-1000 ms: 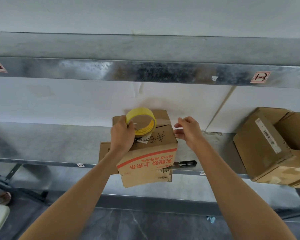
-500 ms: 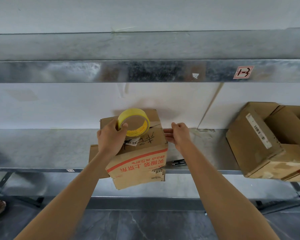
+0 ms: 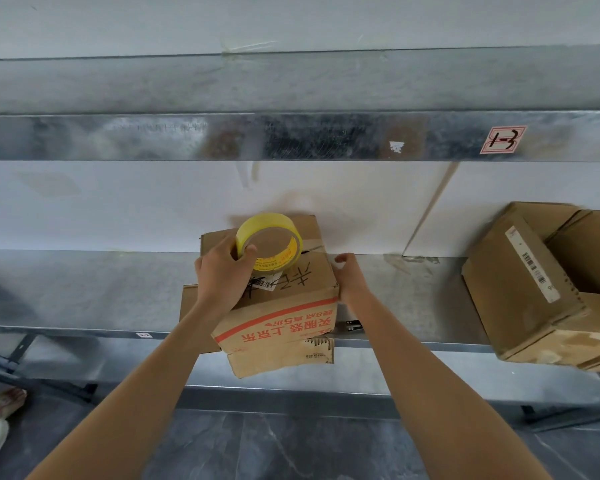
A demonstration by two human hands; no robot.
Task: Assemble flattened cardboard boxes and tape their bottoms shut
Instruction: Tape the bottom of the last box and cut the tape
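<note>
Head view: the metal shelf (image 3: 84, 289) is carrying the assembled cardboard box (image 3: 284, 306). The left hand (image 3: 219, 271) is gripping the yellow tape roll (image 3: 269, 244) on top of the box, the right hand (image 3: 349, 278) is resting against the box's side, fingers unclear. Taping's looking barely started.

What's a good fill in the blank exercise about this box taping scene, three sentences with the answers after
The tape roll in the left hand is ___ in colour.
The right hand rests against the ___ side of the box.
The box sits on a ___ shelf.
Missing words: yellow, right, metal.
</note>
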